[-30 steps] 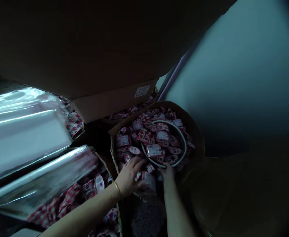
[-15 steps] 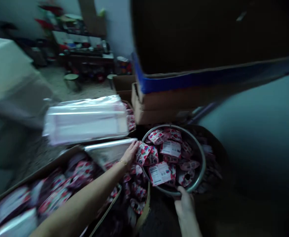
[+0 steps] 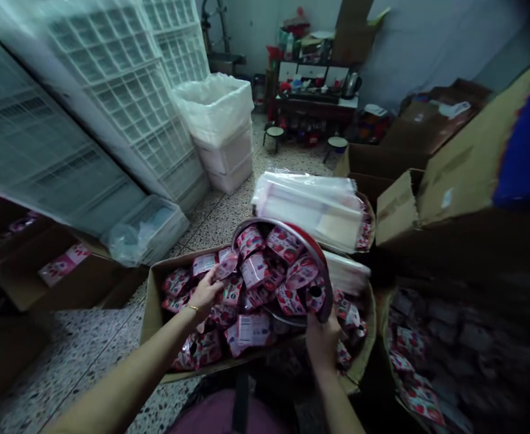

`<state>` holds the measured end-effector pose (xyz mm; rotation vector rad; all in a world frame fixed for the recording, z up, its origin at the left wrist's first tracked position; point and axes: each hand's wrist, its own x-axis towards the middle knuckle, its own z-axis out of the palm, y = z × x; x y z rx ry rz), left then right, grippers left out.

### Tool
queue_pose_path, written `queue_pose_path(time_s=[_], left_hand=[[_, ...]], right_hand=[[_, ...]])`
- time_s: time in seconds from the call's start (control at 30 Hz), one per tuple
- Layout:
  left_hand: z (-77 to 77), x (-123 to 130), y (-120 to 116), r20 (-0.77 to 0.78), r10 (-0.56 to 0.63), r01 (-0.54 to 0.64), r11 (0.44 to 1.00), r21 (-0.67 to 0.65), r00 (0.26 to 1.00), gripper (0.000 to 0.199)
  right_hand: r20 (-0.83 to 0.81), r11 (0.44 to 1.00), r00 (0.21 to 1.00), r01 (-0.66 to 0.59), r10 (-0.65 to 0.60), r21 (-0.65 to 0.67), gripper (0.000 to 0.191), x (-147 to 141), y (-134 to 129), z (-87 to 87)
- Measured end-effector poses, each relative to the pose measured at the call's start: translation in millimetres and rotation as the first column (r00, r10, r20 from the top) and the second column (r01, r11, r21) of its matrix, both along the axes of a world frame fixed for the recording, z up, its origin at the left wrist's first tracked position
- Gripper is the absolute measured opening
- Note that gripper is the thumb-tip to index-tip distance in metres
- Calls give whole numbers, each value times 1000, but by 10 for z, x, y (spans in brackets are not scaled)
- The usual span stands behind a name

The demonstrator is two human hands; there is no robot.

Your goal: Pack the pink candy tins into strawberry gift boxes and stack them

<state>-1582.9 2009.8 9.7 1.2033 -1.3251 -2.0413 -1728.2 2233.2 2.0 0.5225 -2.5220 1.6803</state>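
Observation:
A round metal basin (image 3: pixel 321 256) full of red-and-pink printed packets (image 3: pixel 255 269) is tilted over a long cardboard box (image 3: pixel 156 301) of similar packets. My right hand (image 3: pixel 322 337) grips the basin's near right rim, its thumb on the edge. My left hand (image 3: pixel 205 295), with a thin bracelet at the wrist, is at the left of the basin over the box. Its fingers are stretched out against a packet (image 3: pixel 226 263) at the basin's lower left side; the fingertips are partly hidden.
Clear plastic bags (image 3: pixel 310 208) lie stacked behind the basin. Another box of packets (image 3: pixel 421 386) stands at right, below large cartons (image 3: pixel 459 163). White racks (image 3: pixel 106 78) and a plastic-lined bin (image 3: pixel 214 108) stand at left. Two small stools (image 3: pixel 274 131) are farther back.
The view has swung left. The basin has moved left from the right-hand side to above the long box and now tilts. My right hand still holds its rim; my left hand has shifted along with it.

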Motion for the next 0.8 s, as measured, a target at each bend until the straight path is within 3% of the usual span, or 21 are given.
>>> queue_pose_path(time_s=[0.07, 0.2, 0.3, 0.37, 0.43, 0.53, 0.67, 0.8], left_hand=[[6, 182, -68, 63, 40, -37, 999, -40, 997, 79], [46, 476, -200, 81, -1, 22, 967, -253, 997, 70], [-41, 737, -373, 147, -7, 76, 879, -470, 989, 63], [-152, 914, -504, 277, -6, 167, 810, -562, 961, 59], [-279, 1050, -609, 415, 27, 247, 767, -592, 909, 58], [-472, 1144, -681, 533, 122, 275, 750, -602, 837, 56], [-694, 1179, -703, 561, 147, 311, 705, -637, 815, 57], [-783, 1285, -688, 573, 154, 383, 604, -699, 805, 60]], right_hand=[[-127, 996, 990, -57, 66, 72, 47, 12, -166, 117], [-272, 985, 955, -79, 118, 151, 49, 4, -386, 234], [-359, 977, 915, -131, 184, 167, 53, -29, -425, 254], [-410, 965, 876, -197, 252, 174, 56, -62, -422, 282], [-453, 953, 839, -241, 300, 185, 59, -97, -423, 337], [-506, 935, 788, -270, 351, 229, 63, -142, -453, 449], [-562, 904, 710, -295, 424, 309, 66, -175, -515, 576], [-637, 925, 674, -214, 373, 316, 64, -201, -547, 682]])
